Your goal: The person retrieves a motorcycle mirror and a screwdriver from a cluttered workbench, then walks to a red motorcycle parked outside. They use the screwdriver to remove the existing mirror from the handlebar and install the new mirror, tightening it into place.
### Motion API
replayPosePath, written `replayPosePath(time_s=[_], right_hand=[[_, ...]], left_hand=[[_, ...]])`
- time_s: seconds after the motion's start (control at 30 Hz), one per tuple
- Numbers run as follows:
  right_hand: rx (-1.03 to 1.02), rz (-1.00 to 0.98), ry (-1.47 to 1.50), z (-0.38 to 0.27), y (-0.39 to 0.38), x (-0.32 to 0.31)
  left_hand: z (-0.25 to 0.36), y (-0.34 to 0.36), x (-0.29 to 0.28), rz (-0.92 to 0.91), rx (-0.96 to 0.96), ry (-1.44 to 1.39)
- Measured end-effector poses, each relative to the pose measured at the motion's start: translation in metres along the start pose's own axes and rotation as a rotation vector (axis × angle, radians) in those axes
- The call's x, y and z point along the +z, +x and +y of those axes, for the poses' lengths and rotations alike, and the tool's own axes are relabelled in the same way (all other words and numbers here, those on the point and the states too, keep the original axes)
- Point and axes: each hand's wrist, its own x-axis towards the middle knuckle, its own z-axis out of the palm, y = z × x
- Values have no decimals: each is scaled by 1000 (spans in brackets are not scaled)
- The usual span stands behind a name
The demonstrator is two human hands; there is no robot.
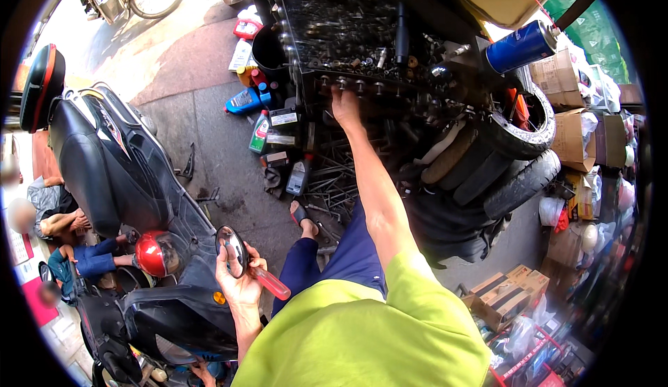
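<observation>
My left hand (241, 280) is closed around a screwdriver with a clear red handle (271, 283); its shaft is hidden. The fingers of that hand also lie against a round black-rimmed mirror (232, 251), and whether the mirror is fixed to the scooter I cannot tell. My right arm stretches forward, and my right hand (345, 107) touches or hovers at the front edge of a dark tool tray (334, 74), by a row of small metal knobs. Its fingers are blurred. Many small metal parts and a dark-handled tool (401, 32) lie in the tray.
A black scooter (115, 171) with a red helmet (158, 253) stands at left, two seated people beyond it. Oil bottles (259, 131) and metal rods (334, 178) lie on the floor. Tyres (522, 185), a blue spray can (522, 46) and cardboard boxes (511, 293) are at right.
</observation>
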Motion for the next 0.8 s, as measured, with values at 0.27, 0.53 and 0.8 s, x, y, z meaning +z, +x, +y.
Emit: replayPosePath(time_s=[0.27,0.53,0.8], right_hand=[[300,48,-83,29,-11,-67],[-61,-71,256,37,-14,-81],[221,-707,580,-61,-71,-173]], left_hand=[[-7,3,-2,19,-22,-10],[-20,2,1,16,-64,-14],[-21,-4,3,-35,-53,41]])
